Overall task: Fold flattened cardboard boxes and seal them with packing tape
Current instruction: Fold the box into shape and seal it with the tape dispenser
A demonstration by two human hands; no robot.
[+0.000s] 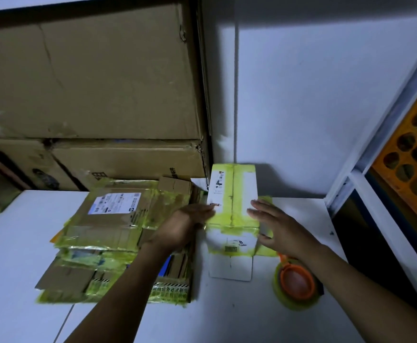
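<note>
Nearest, toward the desk's (16, 243) front right corner, the tape roll (296, 289) lies flat. It is an orange plastic core wound with glossy yellow-green film. To its left, mid-desk, sits the stack of flattened boxes (108, 233). They are brown corrugated sheets with ragged edges, shipping labels and wrinkled strips of old yellow tape.

Between stack and roll stands the white box (232, 194), a smooth-faced oblong running toward the desk's back edge, its top seam and front end banded in the same yellow tape. The left hand (187, 225) lies against its left side and the right hand (276, 227) against its right. Both sets of fingers (257, 206) are straight and flat on the card, clamped on nothing.

The step looks like smoothing down the tape ends. It is best done by pressing evenly from both sides so the light box does not slide, and rubbing outward to flatten bubbles and loose tabs.

Beyond the back edge, large dented brown cartons (91, 78) are piled. A white shelf frame (375, 144) holds a perforated orange crate (410, 149).
</note>
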